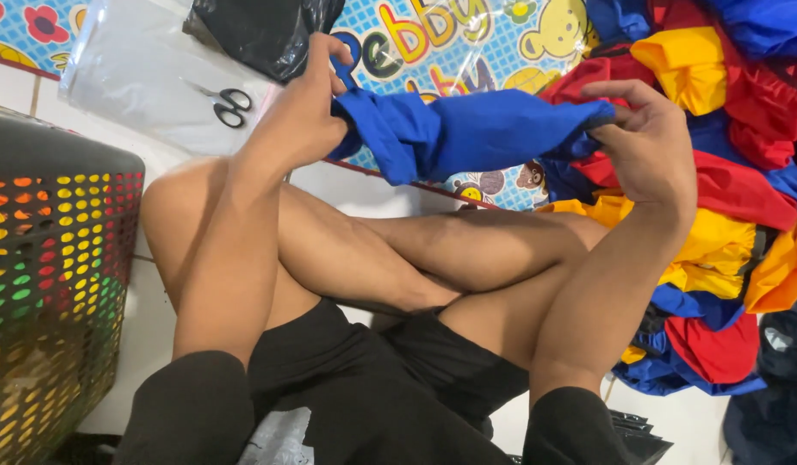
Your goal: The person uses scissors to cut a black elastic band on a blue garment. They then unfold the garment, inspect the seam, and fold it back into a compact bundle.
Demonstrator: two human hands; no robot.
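- Head view: a blue fabric piece (476, 129) is held stretched between 2 hands above crossed bare legs, just above the middle of the frame.
- The left hand (308, 103) is closed around the cloth's left end at about 11 o'clock, with a narrow blue strip pinched up between thumb and fingers.
- The right hand (644, 142) is seen at about 2 o'clock; its fingers are curled over the cloth's right end, which is nipped between thumb and fingertips.
- A pile of red, yellow and blue fabric pieces (717, 181) is spread across the floor from 1 to 4 o'clock, just behind and beside the right hand.
- A pair of black-handled scissors (223, 102) is laid on a clear plastic sheet (131, 77) at 11 o'clock, near the left hand but apart from it.
- A black plastic bag (260, 34) is seen at 12 o'clock, just beyond the left hand.
- A dark perforated basket (54, 275) with colours showing through its holes is placed at 9 o'clock, beside the left knee.
- A colourful cartoon play mat (467, 39) is laid under the cloth, at 12 o'clock.
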